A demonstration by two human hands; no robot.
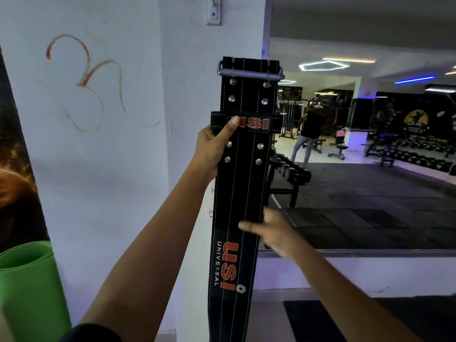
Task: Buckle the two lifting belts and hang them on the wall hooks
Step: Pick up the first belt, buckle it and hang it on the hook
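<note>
A black lifting belt (243, 188) with white stitching and red USI lettering hangs upright in front of a white wall corner. Its metal buckle (250, 72) is at the top, and a keeper loop with a red logo sits below it. My left hand (214, 148) grips the belt's left edge at the keeper loop, thumb on the logo. My right hand (274, 233) is blurred, fingers spread, touching the belt's right edge lower down. Only one belt shows. No wall hooks are in view.
A rolled green mat (27, 280) stands at the lower left against the white wall (98, 169). On the right, a large wall mirror (370, 144) reflects the gym, with dumbbell racks and a person. A switch plate (214, 11) is mounted high on the wall.
</note>
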